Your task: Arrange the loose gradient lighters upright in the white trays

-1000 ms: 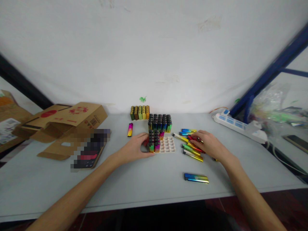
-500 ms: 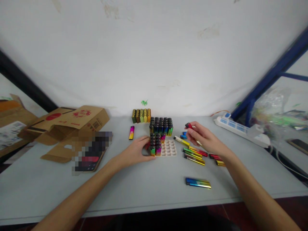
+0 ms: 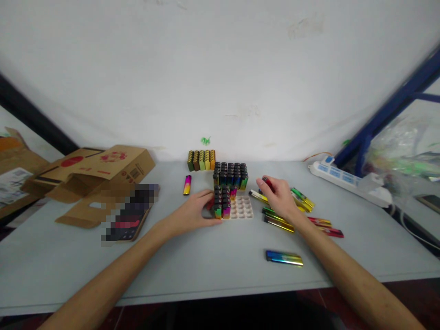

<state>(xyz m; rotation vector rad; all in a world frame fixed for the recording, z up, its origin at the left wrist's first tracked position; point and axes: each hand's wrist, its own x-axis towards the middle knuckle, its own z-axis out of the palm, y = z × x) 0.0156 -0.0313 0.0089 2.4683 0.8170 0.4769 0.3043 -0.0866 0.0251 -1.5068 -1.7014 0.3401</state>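
My left hand (image 3: 197, 210) is closed round the left end of a white lighter tray (image 3: 244, 211), thumb at the front and fingers behind. Black-topped lighters (image 3: 226, 211) stand upright in the tray's left columns, while pockets on its right hold nothing. My right hand (image 3: 277, 196) pinches a red lighter (image 3: 266, 181) to the right of the tray, above the table; most of its body is hidden by the fingers. Loose lighters in yellow, green and red lie under and around that hand, among them a gold one (image 3: 279, 223).
Behind the tray stand a block of dark-topped lighters (image 3: 231, 176) and a yellow-topped block (image 3: 201, 160). A pink-yellow lighter (image 3: 187, 185) lies left, a blue-gold one (image 3: 284, 258) in front. Cardboard boxes (image 3: 127, 167) and a phone (image 3: 132, 220) are left, a power strip (image 3: 349, 183) right.
My right hand has shifted a little left toward the tray with the red lighter, its fingers now more closed over it. My left hand stays at the tray. The view has shifted slightly.
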